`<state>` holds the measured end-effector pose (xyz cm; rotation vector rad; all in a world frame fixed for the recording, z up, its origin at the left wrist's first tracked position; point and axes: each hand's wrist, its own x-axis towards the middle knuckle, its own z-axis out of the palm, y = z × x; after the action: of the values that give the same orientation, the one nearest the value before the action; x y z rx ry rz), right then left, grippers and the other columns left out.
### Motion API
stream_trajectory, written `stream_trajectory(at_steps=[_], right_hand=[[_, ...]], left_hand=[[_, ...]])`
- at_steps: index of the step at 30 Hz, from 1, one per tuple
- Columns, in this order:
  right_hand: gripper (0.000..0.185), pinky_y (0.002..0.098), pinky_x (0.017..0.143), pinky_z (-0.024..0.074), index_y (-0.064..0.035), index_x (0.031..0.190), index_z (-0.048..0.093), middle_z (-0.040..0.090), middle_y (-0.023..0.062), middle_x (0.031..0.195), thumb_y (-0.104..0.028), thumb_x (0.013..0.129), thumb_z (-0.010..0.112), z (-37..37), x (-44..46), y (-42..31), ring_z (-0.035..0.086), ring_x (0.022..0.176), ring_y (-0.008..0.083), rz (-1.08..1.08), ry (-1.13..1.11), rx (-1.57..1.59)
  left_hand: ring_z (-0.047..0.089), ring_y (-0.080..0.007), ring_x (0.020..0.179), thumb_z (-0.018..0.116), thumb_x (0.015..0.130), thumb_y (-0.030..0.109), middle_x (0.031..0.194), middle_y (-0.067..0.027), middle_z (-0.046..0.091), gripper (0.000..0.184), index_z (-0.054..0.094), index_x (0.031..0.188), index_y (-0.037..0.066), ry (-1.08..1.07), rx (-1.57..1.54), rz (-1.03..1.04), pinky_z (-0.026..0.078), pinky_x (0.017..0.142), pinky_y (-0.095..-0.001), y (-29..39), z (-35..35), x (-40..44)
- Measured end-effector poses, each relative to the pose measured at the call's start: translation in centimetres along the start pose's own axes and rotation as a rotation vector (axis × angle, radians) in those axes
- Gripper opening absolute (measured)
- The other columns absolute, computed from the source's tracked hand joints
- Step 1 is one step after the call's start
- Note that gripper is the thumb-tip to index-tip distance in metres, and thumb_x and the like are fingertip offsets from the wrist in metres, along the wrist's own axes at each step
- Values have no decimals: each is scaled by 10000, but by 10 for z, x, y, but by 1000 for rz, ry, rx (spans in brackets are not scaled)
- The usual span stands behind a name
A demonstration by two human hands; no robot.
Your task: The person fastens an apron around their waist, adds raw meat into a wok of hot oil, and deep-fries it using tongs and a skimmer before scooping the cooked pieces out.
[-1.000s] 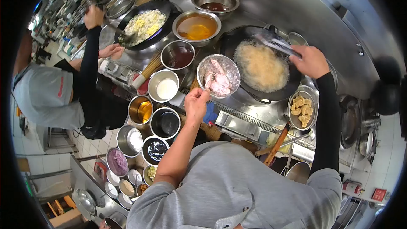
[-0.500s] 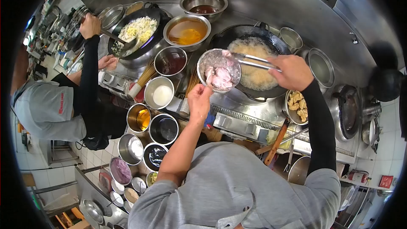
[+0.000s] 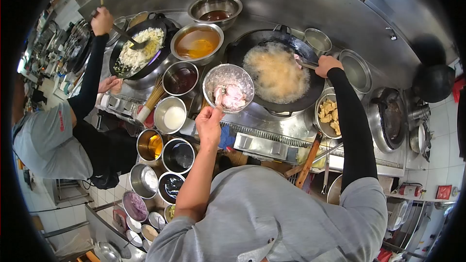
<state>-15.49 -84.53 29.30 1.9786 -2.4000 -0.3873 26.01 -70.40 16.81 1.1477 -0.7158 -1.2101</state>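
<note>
A metal bowl (image 3: 211,78) of pale, floured raw meat pieces (image 3: 234,96) is held at its near rim by my left hand (image 3: 209,123), fingers closed. My right hand (image 3: 329,66) grips metal tongs (image 3: 309,65). Their tips reach over the right side of a black wok (image 3: 314,88), with a small pinkish piece of raw meat (image 3: 297,58) at the end. Foaming, bubbling oil (image 3: 275,73) fills the middle of the wok. Just left of the wok is the bowl, near its rim.
A co-worker's hand (image 3: 102,21) works a ladle (image 3: 139,44) in another wok of rice and egg (image 3: 141,53). Fried pieces (image 3: 330,114) sit in a bowl at right. An oil bowl (image 3: 198,43), a dark-sauce pot (image 3: 179,78) and several containers stand left.
My right hand has moved the tongs from over the bowl to the wok's right side, carrying a meat piece. The left hand still holds the bowl. The view has shifted slightly.
</note>
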Motion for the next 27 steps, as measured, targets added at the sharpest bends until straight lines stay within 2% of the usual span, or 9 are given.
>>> stream_trajectory(at_steps=[5, 7, 11, 14, 15, 18, 20, 25, 27], right_hand=[[432, 454, 970, 524, -17, 1105, 717, 692, 237, 1159, -290, 780, 634, 11, 8, -9, 663, 1114, 372, 39, -23, 62], [445, 455, 970, 523, -12, 1111, 716, 690, 237, 1164, -295, 778, 634, 11, 8, -9, 662, 1115, 373, 34, -15, 57], [431, 470, 946, 529, -31, 1101, 724, 695, 240, 1134, -320, 790, 645, -1, 5, -4, 666, 1083, 386, 64, 110, 118], [394, 485, 911, 533, -56, 1100, 729, 709, 242, 1041, -325, 824, 648, -37, -22, -15, 674, 1022, 400, -51, 234, 126], [366, 492, 874, 535, -62, 1094, 727, 708, 241, 954, -322, 850, 646, -59, -44, -28, 680, 961, 398, -131, 259, 120], [360, 488, 839, 538, -53, 1072, 725, 706, 233, 929, -324, 845, 655, -85, -84, -53, 686, 925, 382, -566, 305, 248], [340, 481, 804, 538, -45, 1023, 733, 704, 228, 918, -322, 839, 658, -110, -116, -89, 686, 886, 379, -650, -4, 274], [351, 478, 794, 529, -63, 1079, 741, 701, 220, 890, -335, 894, 620, -88, -119, -141, 676, 852, 393, -687, -131, 45], [324, 484, 773, 522, -55, 1027, 745, 693, 222, 864, -319, 879, 628, -74, -110, -143, 672, 848, 393, -768, -101, 152]], left_hand=[[491, -49, 652, 684, 927, 143, 721, 17, 576, 259, 575, 714, 45, 31, -4, 16, 444, 644, -223, 9, -5, -8], [522, -60, 681, 674, 936, 106, 740, 15, 585, 229, 579, 734, 57, 22, 2, -3, 475, 687, -231, 6, -14, -6], [525, -56, 683, 667, 942, 94, 734, 27, 575, 233, 573, 730, 70, 38, -6, -9, 480, 692, -232, 7, -19, -5], [489, -39, 663, 671, 937, 107, 707, 42, 549, 257, 561, 709, 69, 57, 59, 13, 452, 659, -223, 12, -20, -6], [474, -32, 655, 674, 935, 112, 696, 47, 540, 266, 556, 700, 68, 62, 96, 21, 438, 643, -218, 12, -20, -6], [440, -24, 640, 680, 923, 127, 695, 50, 548, 228, 592, 736, 31, 77, 163, 99, 339, 570, -222, 11, -16, -9], [437, -25, 638, 680, 923, 118, 695, 51, 540, 227, 588, 739, 22, 87, 222, 90, 349, 573, -222, 15, -8, -11], [451, -27, 651, 670, 930, 103, 714, 40, 551, 225, 580, 749, 3, 73, 266, 161, 384, 591, -226, -2, 1, -13], [457, -27, 657, 668, 931, 103, 729, 34, 561, 224, 580, 751, 2, 63, 244, 179, 384, 590, -226, -13, -4, -9]])
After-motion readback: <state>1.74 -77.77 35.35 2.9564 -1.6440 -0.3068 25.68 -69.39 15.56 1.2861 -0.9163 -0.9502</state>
